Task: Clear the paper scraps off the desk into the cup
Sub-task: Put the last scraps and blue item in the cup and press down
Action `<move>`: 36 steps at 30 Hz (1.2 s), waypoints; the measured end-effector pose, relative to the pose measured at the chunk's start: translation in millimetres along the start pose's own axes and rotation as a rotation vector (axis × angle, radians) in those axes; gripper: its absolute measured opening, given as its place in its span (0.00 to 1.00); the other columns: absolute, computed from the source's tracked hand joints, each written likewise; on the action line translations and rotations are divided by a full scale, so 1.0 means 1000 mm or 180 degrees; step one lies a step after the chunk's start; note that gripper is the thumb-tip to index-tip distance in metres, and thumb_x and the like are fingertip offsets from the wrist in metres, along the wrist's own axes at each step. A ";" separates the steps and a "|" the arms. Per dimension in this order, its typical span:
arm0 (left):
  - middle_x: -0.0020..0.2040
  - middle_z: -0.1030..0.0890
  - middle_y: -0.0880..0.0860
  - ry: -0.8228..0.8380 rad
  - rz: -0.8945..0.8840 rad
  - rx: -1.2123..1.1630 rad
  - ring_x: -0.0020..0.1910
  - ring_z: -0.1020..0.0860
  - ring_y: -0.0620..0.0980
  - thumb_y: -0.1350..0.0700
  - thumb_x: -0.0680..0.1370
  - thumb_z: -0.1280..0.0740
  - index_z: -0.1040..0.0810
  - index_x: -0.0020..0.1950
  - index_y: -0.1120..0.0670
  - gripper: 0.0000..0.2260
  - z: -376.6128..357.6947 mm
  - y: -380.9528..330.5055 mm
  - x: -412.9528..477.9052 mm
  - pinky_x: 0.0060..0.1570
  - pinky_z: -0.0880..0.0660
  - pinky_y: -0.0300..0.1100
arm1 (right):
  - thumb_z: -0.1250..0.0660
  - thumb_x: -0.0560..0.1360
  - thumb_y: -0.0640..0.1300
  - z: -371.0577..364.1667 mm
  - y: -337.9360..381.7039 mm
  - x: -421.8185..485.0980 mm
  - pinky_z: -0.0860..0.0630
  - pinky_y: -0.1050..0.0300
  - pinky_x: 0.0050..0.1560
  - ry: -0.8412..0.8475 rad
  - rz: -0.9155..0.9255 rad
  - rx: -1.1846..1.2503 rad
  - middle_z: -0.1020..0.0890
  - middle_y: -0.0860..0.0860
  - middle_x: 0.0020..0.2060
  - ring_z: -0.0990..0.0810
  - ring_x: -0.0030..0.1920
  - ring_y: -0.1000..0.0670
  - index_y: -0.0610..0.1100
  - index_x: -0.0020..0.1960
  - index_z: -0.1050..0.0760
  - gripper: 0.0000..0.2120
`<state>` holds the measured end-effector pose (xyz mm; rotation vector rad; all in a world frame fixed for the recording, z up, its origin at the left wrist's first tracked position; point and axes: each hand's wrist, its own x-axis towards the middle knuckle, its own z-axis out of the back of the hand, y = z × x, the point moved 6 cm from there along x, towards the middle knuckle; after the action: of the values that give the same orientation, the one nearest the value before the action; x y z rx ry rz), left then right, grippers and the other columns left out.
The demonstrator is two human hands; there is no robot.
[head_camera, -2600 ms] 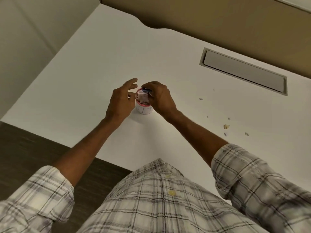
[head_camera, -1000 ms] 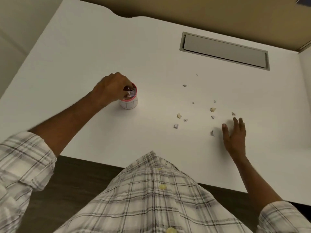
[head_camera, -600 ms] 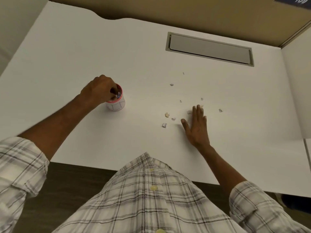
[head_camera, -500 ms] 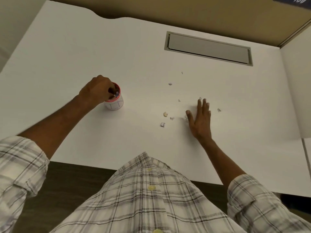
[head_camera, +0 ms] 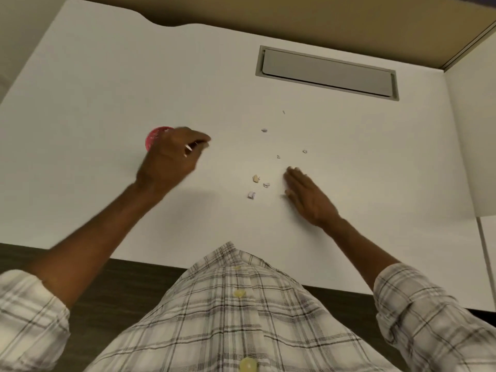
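Observation:
My left hand [head_camera: 171,162] is raised above the white desk [head_camera: 120,76], blurred, with its fingers closed around the small cup [head_camera: 155,136]. Only the cup's pink rim shows, past the knuckles on the left. My right hand [head_camera: 306,194] lies flat, palm down, holding nothing. Just left of its fingertips lie three paper scraps: a tan one [head_camera: 256,178], a small white one [head_camera: 266,185] and a folded white one [head_camera: 251,195]. Smaller bits lie farther back [head_camera: 264,130], [head_camera: 305,151], [head_camera: 278,156].
A grey cable flap [head_camera: 326,72] is set into the desk at the back right. A tan partition [head_camera: 295,17] runs along the far edge and a white side panel [head_camera: 472,116] closes off the right. The desk's front edge [head_camera: 150,261] meets my plaid shirt.
My left hand has lifted the cup off the desk, up and to the left. My right hand has swept leftwards across the desk and turned towards the scraps.

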<state>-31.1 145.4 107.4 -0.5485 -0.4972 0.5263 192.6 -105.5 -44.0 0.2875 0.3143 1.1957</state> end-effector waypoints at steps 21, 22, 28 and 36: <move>0.42 0.18 0.46 0.1157 0.1028 -0.0311 0.44 0.21 0.45 0.50 0.69 0.22 0.16 0.43 0.51 0.08 -0.188 -0.015 -0.028 0.44 0.23 0.46 | 0.49 0.83 0.63 -0.013 -0.034 -0.051 0.53 0.43 0.83 0.0048 -0.0487 -0.0318 0.60 0.50 0.83 0.61 0.83 0.47 0.51 0.83 0.61 0.35; 0.42 0.20 0.46 0.1058 0.0978 -0.0287 0.45 0.23 0.45 0.50 0.69 0.22 0.18 0.43 0.51 0.09 -0.188 -0.016 -0.025 0.45 0.23 0.46 | 0.50 0.84 0.62 -0.011 -0.033 -0.039 0.55 0.44 0.83 -0.0018 -0.0546 -0.0260 0.60 0.50 0.83 0.61 0.83 0.47 0.51 0.83 0.61 0.35; 0.71 0.27 0.50 0.0911 0.0514 -0.0055 0.73 0.33 0.49 0.45 0.75 0.27 0.27 0.70 0.54 0.27 -0.198 -0.036 -0.033 0.69 0.32 0.44 | 0.53 0.86 0.58 0.008 -0.046 0.036 0.56 0.43 0.82 -0.0149 -0.0804 -0.0100 0.61 0.48 0.83 0.62 0.83 0.45 0.49 0.83 0.61 0.31; 0.78 0.36 0.52 0.1251 -0.0354 0.0231 0.79 0.42 0.50 0.51 0.84 0.39 0.31 0.76 0.57 0.21 -0.208 -0.038 -0.071 0.79 0.45 0.44 | 0.52 0.86 0.56 0.026 -0.059 0.130 0.56 0.41 0.82 -0.0096 -0.0474 -0.0105 0.59 0.46 0.83 0.60 0.83 0.43 0.48 0.83 0.59 0.31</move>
<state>45.2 3.0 -45.6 -0.5355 -0.1326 0.3176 296.3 -4.4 -53.9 0.2488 0.2844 1.0481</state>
